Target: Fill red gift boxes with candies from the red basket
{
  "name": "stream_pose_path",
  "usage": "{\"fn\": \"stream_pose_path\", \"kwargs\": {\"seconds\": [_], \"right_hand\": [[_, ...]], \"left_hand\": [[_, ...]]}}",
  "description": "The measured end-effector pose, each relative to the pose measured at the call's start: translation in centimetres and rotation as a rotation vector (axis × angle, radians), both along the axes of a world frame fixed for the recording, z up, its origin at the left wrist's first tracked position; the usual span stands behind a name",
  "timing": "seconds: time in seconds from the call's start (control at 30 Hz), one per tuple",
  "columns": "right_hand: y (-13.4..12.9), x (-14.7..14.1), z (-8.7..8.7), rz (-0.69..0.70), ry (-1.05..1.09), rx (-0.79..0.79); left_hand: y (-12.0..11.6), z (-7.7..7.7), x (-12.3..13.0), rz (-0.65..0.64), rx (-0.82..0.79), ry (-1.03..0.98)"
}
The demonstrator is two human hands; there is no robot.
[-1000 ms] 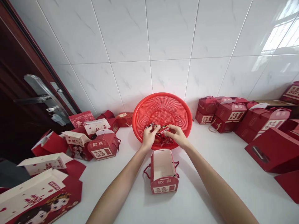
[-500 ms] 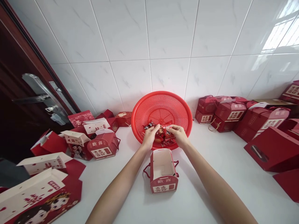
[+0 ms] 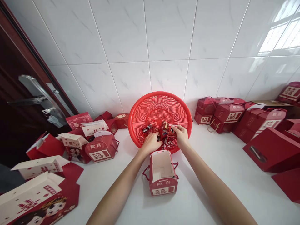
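A red mesh basket stands against the tiled wall, with several wrapped candies in its near part. Reaching over its front rim, my left hand has its fingers curled down among the candies; what they hold, if anything, is hidden. My right hand pinches a red candy packet at the basket's right side. Just in front of the basket sits an open-topped red box with pale insides and cord handles, between my forearms.
Red and white gift boxes crowd the left side, near a dark door with a metal handle. More red boxes are stacked at the right along the wall. A large red box lies nearer.
My left hand has moved down and toward the basket's near rim, and its fingers have curled in among the candies. The view has shifted slightly. My right hand stays over the basket's right side.
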State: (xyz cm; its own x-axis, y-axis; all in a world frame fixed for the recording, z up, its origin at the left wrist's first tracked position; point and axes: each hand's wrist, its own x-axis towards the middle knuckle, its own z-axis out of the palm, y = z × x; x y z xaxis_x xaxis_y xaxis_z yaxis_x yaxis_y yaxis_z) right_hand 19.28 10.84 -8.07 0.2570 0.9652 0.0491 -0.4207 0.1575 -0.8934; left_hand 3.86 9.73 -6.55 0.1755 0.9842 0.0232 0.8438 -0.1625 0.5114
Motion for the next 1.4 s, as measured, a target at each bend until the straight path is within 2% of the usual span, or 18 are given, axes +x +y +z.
{"fn": "stream_pose_path", "kwargs": {"seconds": [0.17,0.3,0.43,0.73,1.17,1.4], "right_hand": [[-0.1,-0.3,0.0,-0.025,-0.049,0.033],[-0.1,-0.5,0.0,-0.027,-0.065,0.052],[0.0,-0.5,-0.2,-0.035,-0.075,0.058],[0.0,-0.1,-0.5,-0.042,-0.119,0.034],[0.4,0.5,-0.7,-0.036,-0.086,-0.005],[0.4,0.6,-0.6,-0.032,-0.087,-0.009]], "left_hand": [[-0.4,0.3,0.7,0.038,-0.038,0.152],[-0.1,0.2,0.7,0.001,-0.040,0.203],[0.5,-0.3,0.3,-0.095,-0.028,0.203],[1.2,-1.5,-0.2,-0.190,-0.010,0.191],[0.7,-0.9,-0.2,-0.318,-0.060,0.248],[0.8,-1.2,0.1,-0.309,-0.057,0.218]]}}
